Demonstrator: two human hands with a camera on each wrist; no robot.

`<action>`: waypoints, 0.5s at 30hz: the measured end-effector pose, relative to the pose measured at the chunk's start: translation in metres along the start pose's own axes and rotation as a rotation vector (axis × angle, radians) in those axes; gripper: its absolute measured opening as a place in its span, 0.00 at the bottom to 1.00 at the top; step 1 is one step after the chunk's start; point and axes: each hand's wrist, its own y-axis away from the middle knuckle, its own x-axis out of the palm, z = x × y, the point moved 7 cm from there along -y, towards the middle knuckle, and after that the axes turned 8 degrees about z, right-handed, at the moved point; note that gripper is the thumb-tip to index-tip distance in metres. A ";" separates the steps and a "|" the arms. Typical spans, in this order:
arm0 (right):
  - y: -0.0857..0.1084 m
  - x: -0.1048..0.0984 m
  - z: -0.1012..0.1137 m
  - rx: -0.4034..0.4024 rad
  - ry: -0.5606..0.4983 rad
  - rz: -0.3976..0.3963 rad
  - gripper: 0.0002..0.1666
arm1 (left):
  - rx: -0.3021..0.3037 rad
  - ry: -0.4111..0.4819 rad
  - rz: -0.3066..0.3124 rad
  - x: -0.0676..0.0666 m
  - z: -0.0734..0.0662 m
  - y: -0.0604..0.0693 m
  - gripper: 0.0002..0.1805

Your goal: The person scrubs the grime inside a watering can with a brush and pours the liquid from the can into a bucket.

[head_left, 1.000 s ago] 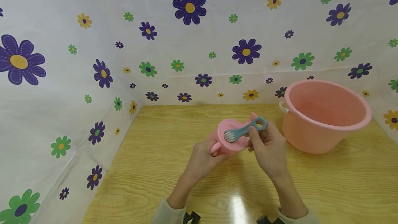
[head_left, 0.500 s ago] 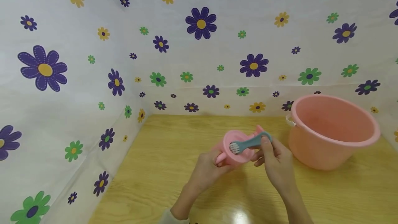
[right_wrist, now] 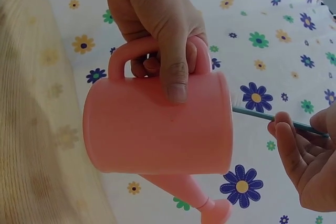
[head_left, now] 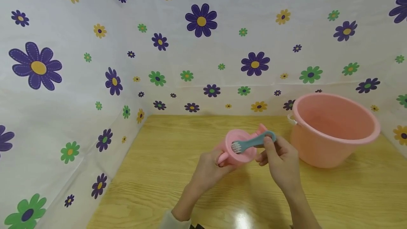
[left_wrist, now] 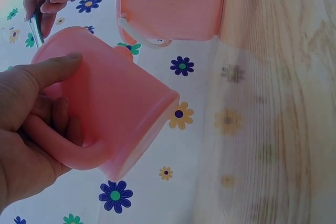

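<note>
A pink watering can point(head_left: 227, 145) is tilted above the wooden table, its opening facing the camera. My left hand point(head_left: 208, 172) grips it by the handle, thumb along its side, as the left wrist view shows the can point(left_wrist: 113, 87) and hand point(left_wrist: 31, 124). My right hand point(head_left: 284, 165) pinches the handle end of a blue brush point(head_left: 254, 141), whose white bristles lie at the can's mouth. In the right wrist view the brush point(right_wrist: 254, 113) reaches the can's rim from the side, and the spout point(right_wrist: 181, 187) points away from the gripped handle.
A large pink bucket point(head_left: 321, 151) with a white handle mount stands on the table point(head_left: 165, 151) to the right of my right hand. White cloth point(head_left: 171, 59) printed with flowers hangs behind and along the left side.
The head view has shifted, moving the whole scene within the picture. Both hands keep their holds on the can and the brush; the bristles stay at the can's mouth with slight shifts.
</note>
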 end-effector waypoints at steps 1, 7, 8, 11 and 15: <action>0.000 0.000 -0.001 0.002 -0.003 0.002 0.12 | -0.001 -0.002 -0.002 0.000 0.001 0.000 0.15; 0.001 0.002 -0.003 0.009 0.001 0.005 0.12 | -0.020 0.010 0.005 0.002 0.003 0.000 0.25; 0.001 0.002 -0.003 0.010 0.007 0.006 0.12 | -0.019 0.014 0.006 0.002 0.003 0.000 0.25; 0.001 0.006 -0.005 0.018 0.015 0.029 0.11 | -0.007 0.018 0.007 0.003 0.002 0.000 0.20; 0.004 0.016 -0.006 0.028 0.012 0.076 0.11 | 0.009 0.031 0.007 0.003 0.000 0.000 0.15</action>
